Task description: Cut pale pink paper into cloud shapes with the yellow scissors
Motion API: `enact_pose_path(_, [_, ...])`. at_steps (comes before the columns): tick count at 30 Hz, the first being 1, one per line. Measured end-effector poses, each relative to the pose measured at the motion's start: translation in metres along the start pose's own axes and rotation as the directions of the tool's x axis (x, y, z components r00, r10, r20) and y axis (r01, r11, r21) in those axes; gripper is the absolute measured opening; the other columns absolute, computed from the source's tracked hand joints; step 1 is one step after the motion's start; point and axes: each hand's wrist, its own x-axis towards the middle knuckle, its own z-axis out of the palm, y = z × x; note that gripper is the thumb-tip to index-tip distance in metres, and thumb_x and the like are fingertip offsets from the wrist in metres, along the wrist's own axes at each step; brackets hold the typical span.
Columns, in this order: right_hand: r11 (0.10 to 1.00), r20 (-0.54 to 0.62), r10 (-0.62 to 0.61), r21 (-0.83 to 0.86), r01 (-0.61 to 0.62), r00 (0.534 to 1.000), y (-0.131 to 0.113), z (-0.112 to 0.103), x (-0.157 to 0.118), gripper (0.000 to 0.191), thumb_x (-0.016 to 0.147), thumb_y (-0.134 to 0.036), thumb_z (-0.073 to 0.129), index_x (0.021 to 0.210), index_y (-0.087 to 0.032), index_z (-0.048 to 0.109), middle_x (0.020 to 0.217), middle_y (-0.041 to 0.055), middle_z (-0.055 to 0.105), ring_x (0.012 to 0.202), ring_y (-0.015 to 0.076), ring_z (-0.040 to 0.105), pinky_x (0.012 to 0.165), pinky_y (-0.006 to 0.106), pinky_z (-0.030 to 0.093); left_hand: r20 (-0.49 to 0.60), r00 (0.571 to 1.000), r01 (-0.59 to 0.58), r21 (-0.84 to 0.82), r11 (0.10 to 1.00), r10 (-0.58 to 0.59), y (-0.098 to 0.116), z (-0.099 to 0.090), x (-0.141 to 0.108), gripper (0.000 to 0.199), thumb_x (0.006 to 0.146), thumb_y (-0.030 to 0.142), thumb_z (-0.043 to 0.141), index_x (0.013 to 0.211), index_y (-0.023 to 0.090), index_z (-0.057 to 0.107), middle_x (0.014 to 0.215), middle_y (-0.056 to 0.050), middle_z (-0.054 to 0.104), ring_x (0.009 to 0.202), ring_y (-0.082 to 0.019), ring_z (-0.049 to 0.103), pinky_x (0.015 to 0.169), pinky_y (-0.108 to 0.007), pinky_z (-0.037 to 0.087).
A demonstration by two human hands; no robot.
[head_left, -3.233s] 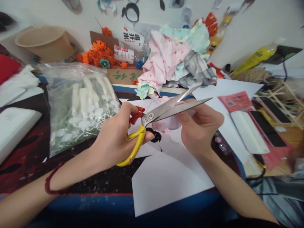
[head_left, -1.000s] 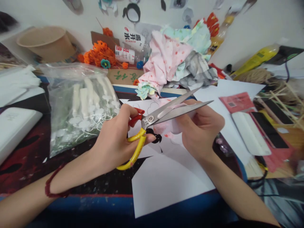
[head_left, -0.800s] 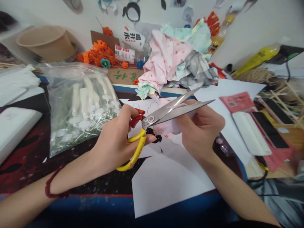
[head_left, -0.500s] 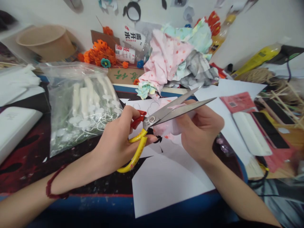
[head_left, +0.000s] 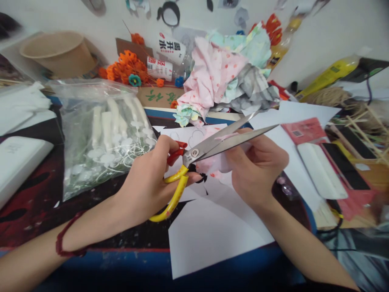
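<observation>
Scissors (head_left: 195,153) in the left fingers (head_left: 166,144)

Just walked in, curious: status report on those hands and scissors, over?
Left hand gripping scissors, blades apart. Right hand pinching pink piece, part showing between blades. Right fingers close by the blades.

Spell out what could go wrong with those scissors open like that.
Two risks stand out. The silver metal scissors with yellow-and-red handles, held open in the left hand, reach close by the right hand; a slip might nick it. The narrow pale pink strip, seemingly fabric, between the blades looks thin, so it could fold rather than cut cleanly.
</observation>
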Motion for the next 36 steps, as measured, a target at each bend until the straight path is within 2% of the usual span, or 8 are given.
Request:
enact_pose_path(4, [0.999, 0.017, 0.030, -0.031, -0.030, 0.999, -0.004, -0.002, 0.000, 0.016, 0.082, -0.016, 0.074, 0.092, -0.028, 0.077, 0.086, -0.0036, 0.077, 0.079, 0.0140, 0.072, 0.074, 0.031, 0.061, 0.009, 1.000, 0.000, 0.037, 0.999, 0.000, 0.002, -0.001, 0.001, 0.052, 0.079, 0.062, 0.064, 0.109, 0.025, 0.044, 0.101, -0.009, 0.072, 0.089, -0.029, 0.073, 0.078, -0.047, 0.062])
enact_pose_path(10, [0.999, 0.023, 0.014, -0.039, -0.014, 1.000, -0.003, -0.002, 0.001, 0.014, 0.083, -0.017, 0.073, 0.092, -0.027, 0.076, 0.086, -0.0031, 0.077, 0.079, 0.0135, 0.072, 0.074, 0.030, 0.061, 0.005, 1.000, 0.014, 0.076, 0.997, -0.015, 0.003, -0.002, 0.001, 0.055, 0.078, 0.069, 0.060, 0.107, 0.025, 0.042, 0.101, -0.009, 0.072, 0.084, -0.031, 0.073, 0.072, -0.049, 0.062])
enact_pose_path(14, [0.999, 0.034, -0.020, -0.027, 0.021, 0.999, -0.002, -0.004, 0.003, 0.017, 0.081, -0.014, 0.074, 0.092, -0.027, 0.076, 0.085, -0.0037, 0.077, 0.078, 0.0137, 0.072, 0.072, 0.030, 0.061, 0.011, 1.000, -0.005, 0.089, 0.996, 0.004, 0.001, -0.004, 0.000, 0.050, 0.080, 0.065, 0.060, 0.106, 0.026, 0.041, 0.103, -0.008, 0.071, 0.082, -0.029, 0.074, 0.070, -0.044, 0.062])
enact_pose_path(18, [0.999, 0.066, -0.001, -0.046, 0.004, 0.998, -0.006, -0.006, 0.006, 0.015, 0.082, -0.015, 0.073, 0.089, -0.027, 0.076, 0.084, -0.0018, 0.077, 0.077, 0.0156, 0.072, 0.070, 0.032, 0.060, 0.012, 0.999, -0.047, 0.114, 0.992, 0.046, 0.001, -0.006, -0.001, 0.043, 0.084, 0.056, 0.061, 0.106, 0.026, 0.039, 0.106, -0.009, 0.071, 0.089, -0.029, 0.074, 0.071, -0.042, 0.062])
enact_pose_path(22, [0.998, 0.075, 0.004, -0.062, 0.001, 0.997, -0.009, -0.006, 0.008, 0.011, 0.083, -0.017, 0.073, 0.087, -0.027, 0.076, 0.084, -0.0012, 0.077, 0.077, 0.0178, 0.073, 0.072, 0.035, 0.062, 0.003, 0.997, -0.076, 0.141, 0.987, 0.076, 0.002, -0.008, 0.000, 0.038, 0.084, 0.049, 0.063, 0.103, 0.026, 0.040, 0.099, -0.006, 0.072, 0.088, -0.028, 0.074, 0.072, -0.040, 0.061])
enact_pose_path(29, [0.995, 0.080, 0.002, -0.099, 0.006, 0.997, -0.007, -0.008, 0.009, 0.005, 0.082, -0.021, 0.074, 0.083, -0.025, 0.076, 0.078, -0.0009, 0.076, 0.072, 0.0174, 0.071, 0.065, 0.034, 0.060, 0.005, 0.998, -0.059, 0.136, 0.989, 0.059, 0.003, -0.008, -0.001, 0.038, 0.083, 0.048, 0.064, 0.103, 0.027, 0.040, 0.102, -0.006, 0.072, 0.091, -0.028, 0.075, 0.073, -0.040, 0.061])
enact_pose_path(36, [0.997, 0.115, -0.056, -0.044, 0.062, 0.992, -0.005, -0.009, 0.011, 0.013, 0.081, -0.014, 0.073, 0.087, -0.025, 0.076, 0.080, -0.0014, 0.076, 0.074, 0.0156, 0.071, 0.068, 0.032, 0.059, 0.007, 0.998, -0.070, 0.140, 0.988, 0.069, 0.002, -0.009, 0.001, 0.037, 0.083, 0.048, 0.064, 0.103, 0.026, 0.041, 0.100, -0.007, 0.073, 0.092, -0.029, 0.075, 0.075, -0.041, 0.060])
